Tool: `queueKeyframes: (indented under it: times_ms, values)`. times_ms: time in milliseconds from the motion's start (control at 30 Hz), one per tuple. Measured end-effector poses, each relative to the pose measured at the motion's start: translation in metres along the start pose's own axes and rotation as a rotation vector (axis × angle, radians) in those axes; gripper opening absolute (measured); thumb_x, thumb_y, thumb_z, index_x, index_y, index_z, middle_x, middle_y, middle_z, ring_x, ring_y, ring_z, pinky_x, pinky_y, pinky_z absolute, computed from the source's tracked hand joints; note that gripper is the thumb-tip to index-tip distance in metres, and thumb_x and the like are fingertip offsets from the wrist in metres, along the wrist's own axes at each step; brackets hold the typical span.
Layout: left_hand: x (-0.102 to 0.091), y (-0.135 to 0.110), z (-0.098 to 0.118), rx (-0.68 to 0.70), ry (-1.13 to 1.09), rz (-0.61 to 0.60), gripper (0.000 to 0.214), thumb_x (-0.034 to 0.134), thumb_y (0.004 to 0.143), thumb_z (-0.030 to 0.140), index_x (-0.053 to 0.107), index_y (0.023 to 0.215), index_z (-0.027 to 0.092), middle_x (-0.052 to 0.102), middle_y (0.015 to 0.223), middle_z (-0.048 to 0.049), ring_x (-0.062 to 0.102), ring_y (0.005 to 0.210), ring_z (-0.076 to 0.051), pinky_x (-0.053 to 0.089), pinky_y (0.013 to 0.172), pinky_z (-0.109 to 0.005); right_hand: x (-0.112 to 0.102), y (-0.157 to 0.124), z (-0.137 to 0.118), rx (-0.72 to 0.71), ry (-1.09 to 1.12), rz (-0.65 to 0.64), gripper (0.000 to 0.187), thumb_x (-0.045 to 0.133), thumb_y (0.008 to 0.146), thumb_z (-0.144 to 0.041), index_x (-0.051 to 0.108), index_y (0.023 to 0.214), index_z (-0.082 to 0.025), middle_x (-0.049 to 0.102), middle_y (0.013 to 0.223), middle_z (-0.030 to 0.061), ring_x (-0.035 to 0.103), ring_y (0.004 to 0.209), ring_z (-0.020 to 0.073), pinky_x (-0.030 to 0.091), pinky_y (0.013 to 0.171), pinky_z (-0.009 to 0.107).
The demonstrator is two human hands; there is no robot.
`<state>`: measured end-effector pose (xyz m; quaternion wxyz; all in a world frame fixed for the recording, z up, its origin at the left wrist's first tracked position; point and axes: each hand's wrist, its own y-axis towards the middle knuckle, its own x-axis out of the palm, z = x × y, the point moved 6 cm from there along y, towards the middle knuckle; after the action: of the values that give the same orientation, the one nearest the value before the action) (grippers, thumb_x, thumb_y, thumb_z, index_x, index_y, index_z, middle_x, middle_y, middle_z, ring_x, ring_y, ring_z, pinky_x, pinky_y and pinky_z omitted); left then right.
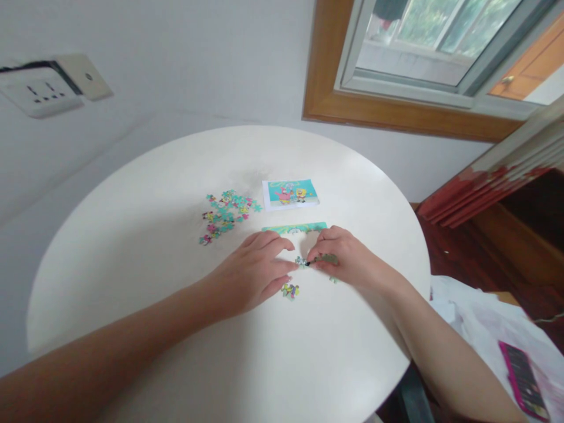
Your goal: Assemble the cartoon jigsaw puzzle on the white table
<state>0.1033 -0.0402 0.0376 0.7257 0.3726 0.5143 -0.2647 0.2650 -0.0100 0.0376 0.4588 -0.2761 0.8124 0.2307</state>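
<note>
My right hand (343,254) is closed in a pinch on a small jigsaw puzzle piece (307,264), partly hidden by the fingertips. My left hand (258,269) has its fingers apart, one fingertip at the edge of a few joined puzzle pieces (300,260) beside that pinch. Just beyond the hands lies a joined strip of teal puzzle (294,228), its right end partly behind my right hand. Nearer to me is a small cluster of yellow and multicoloured pieces (289,291). A green piece (333,279) shows below my right hand.
A loose heap of puzzle pieces (227,214) spreads on the left of the round white table (176,352). Behind the strip lies a cartoon picture card (291,194). A pink-edged phone (524,379) rests on white cloth at the lower right. Wall and window border the far side.
</note>
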Motion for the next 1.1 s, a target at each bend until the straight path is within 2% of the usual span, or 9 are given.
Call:
queueKeyframes:
  times_ms: [500,600,767,933,1033,1100]
  values:
    - [0.0,0.001,0.004,0.024,-0.007,-0.015,0.023,0.051,0.093,0.02,0.069,0.107,0.022,0.06,0.116,-0.0077,0.048,0.111,-0.025,0.038,0.1,-0.043,0.003,0.0,-0.002,-0.032,0.001,-0.006,0.014,0.068,0.081,-0.014,0.074,0.091,-0.02,0.066,0.087,0.005,0.056,0.087,0.0193,0.044,0.081,0.032]
    - [0.002,0.001,0.004,0.019,0.001,-0.016,0.024,0.052,0.09,0.016,0.069,0.106,0.022,0.06,0.118,-0.0076,0.047,0.113,-0.026,0.037,0.101,-0.045,-0.005,-0.002,0.0,-0.034,0.058,0.03,0.017,0.061,0.085,-0.011,0.074,0.092,-0.02,0.067,0.088,0.005,0.058,0.088,0.0184,0.045,0.083,0.033]
    - [-0.005,0.002,-0.002,0.001,-0.021,0.047,0.03,0.05,0.089,0.012,0.067,0.111,0.023,0.059,0.119,-0.0071,0.048,0.113,-0.025,0.038,0.099,-0.042,-0.026,-0.008,0.019,0.093,0.066,0.173,0.021,0.056,0.087,-0.011,0.073,0.094,-0.019,0.068,0.086,0.0054,0.059,0.086,0.0189,0.045,0.083,0.035]
    - [-0.019,0.0,-0.015,-0.026,-0.018,0.129,0.028,0.048,0.089,0.008,0.069,0.101,0.023,0.059,0.116,-0.0066,0.049,0.112,-0.024,0.037,0.1,-0.042,-0.033,-0.012,0.033,0.135,0.049,0.18,0.018,0.057,0.087,-0.013,0.073,0.093,-0.02,0.068,0.085,0.0053,0.058,0.082,0.0182,0.046,0.079,0.034]
    - [-0.019,-0.001,-0.014,0.023,-0.052,0.089,0.023,0.051,0.089,0.01,0.069,0.098,0.022,0.06,0.116,-0.0061,0.049,0.111,-0.023,0.036,0.1,-0.04,-0.028,-0.011,0.026,0.098,0.067,0.144,0.017,0.06,0.085,-0.013,0.073,0.094,-0.02,0.068,0.087,0.005,0.059,0.085,0.0186,0.047,0.081,0.035]
    - [-0.015,-0.001,-0.009,0.074,-0.084,0.024,0.018,0.056,0.088,0.015,0.069,0.098,0.022,0.061,0.116,-0.0055,0.049,0.112,-0.023,0.036,0.101,-0.039,-0.021,-0.009,0.012,0.007,0.103,0.099,0.015,0.062,0.085,-0.016,0.073,0.095,-0.021,0.067,0.089,0.0052,0.059,0.09,0.0189,0.047,0.084,0.035]
